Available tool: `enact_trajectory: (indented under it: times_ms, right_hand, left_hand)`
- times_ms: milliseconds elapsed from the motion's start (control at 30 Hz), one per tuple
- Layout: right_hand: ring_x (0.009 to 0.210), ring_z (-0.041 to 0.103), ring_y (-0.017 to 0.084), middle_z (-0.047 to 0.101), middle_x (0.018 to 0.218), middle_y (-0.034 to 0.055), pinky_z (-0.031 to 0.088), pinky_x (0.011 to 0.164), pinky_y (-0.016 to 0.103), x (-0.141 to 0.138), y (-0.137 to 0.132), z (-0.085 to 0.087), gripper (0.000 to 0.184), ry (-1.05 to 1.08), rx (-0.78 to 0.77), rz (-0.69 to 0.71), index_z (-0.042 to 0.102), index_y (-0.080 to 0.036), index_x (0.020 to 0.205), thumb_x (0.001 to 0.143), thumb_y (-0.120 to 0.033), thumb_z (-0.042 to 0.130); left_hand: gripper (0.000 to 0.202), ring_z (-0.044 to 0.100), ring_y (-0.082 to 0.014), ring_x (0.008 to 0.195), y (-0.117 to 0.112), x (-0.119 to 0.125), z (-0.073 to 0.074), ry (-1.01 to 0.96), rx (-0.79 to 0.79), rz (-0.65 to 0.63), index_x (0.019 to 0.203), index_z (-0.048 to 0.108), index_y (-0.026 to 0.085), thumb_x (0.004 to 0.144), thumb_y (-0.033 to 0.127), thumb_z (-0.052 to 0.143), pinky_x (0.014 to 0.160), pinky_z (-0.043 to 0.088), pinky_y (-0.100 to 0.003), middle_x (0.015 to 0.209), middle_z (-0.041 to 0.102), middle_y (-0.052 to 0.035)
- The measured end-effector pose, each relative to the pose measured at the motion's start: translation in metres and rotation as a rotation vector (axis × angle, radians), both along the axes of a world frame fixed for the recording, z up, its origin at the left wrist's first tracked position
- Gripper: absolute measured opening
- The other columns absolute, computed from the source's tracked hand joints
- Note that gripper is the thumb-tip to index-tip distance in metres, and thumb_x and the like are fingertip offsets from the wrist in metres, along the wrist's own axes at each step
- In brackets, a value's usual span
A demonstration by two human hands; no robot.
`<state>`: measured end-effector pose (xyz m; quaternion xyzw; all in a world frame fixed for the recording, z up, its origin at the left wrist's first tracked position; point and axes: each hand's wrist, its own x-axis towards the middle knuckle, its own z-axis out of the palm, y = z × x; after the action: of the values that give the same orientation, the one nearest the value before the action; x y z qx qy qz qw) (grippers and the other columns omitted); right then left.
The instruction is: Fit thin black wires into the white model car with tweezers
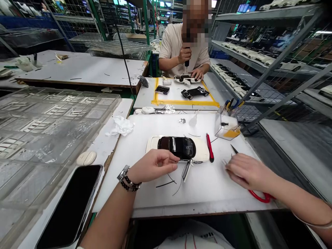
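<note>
A white model car with a black roof [178, 148] lies on the white work board [202, 186], one door hanging open toward me. My left hand [153, 166] is just in front of the car, fingers pinched together beside the open door; what it pinches is too small to name. My right hand [246, 172] rests on the board to the right, fingers closed over a thin tool whose dark tip [234, 149] pokes out; red scissor handles [260, 197] show under the wrist. Thin black strips [166, 184] lie on the board near my left hand.
A red pen [210, 147] lies right of the car, a clear plastic box [225, 127] behind it. A phone [68, 207], white mouse [86, 158] and clear trays [44, 128] are on the left. Another person [185, 52] works on a car at the far table. Shelves stand right.
</note>
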<state>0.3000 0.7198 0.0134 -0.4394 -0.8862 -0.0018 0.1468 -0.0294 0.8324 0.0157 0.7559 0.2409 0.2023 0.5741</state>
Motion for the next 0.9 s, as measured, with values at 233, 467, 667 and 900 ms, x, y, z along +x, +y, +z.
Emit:
enact_trajectory:
  times_ms: [233,467,667,900]
  right_hand:
    - [0.059,0.05,0.012,0.054,0.064,-0.0017,0.039,0.054,0.024,-0.048,0.03,0.017,0.015,1.099,-0.344,-0.471,0.052,-0.021,0.077,0.078,-0.026,0.066]
    - [0.051,0.045,0.008,0.056,0.057,-0.0022,0.033,0.048,0.02,-0.085,0.067,0.007,0.024,1.169,-0.873,-0.373,0.052,-0.019,0.072,0.078,-0.035,0.068]
    - [0.048,0.043,0.008,0.054,0.053,-0.0032,0.03,0.045,0.021,-0.086,0.07,0.003,0.024,1.166,-0.948,-0.403,0.048,-0.019,0.071,0.076,-0.032,0.068]
    - [0.051,0.047,0.01,0.054,0.057,-0.0023,0.033,0.047,0.023,-0.086,0.07,-0.002,0.025,1.207,-0.986,-0.353,0.045,-0.02,0.075,0.077,-0.032,0.067]
  left_hand:
    - [0.039,0.064,-0.0212,0.099,-0.028,0.015,-0.009,-0.112,0.095,0.284,0.051,0.032,0.019,0.08,0.024,0.058,0.079,0.055,-0.03,0.096,0.068,-0.0121]
    - [0.039,0.067,-0.0201,0.09,-0.051,0.02,-0.033,-0.157,0.255,0.396,0.05,0.03,0.018,0.075,0.016,0.061,0.072,0.054,-0.028,0.098,0.071,-0.0102]
    - [0.04,0.068,-0.0196,0.088,-0.056,0.024,-0.048,-0.211,0.296,0.426,0.05,0.028,0.018,0.074,0.01,0.058,0.069,0.055,-0.024,0.095,0.071,-0.0116]
    - [0.04,0.068,-0.0196,0.086,-0.056,0.025,-0.047,-0.201,0.265,0.434,0.05,0.028,0.019,0.076,0.01,0.057,0.068,0.055,-0.027,0.098,0.071,-0.0112]
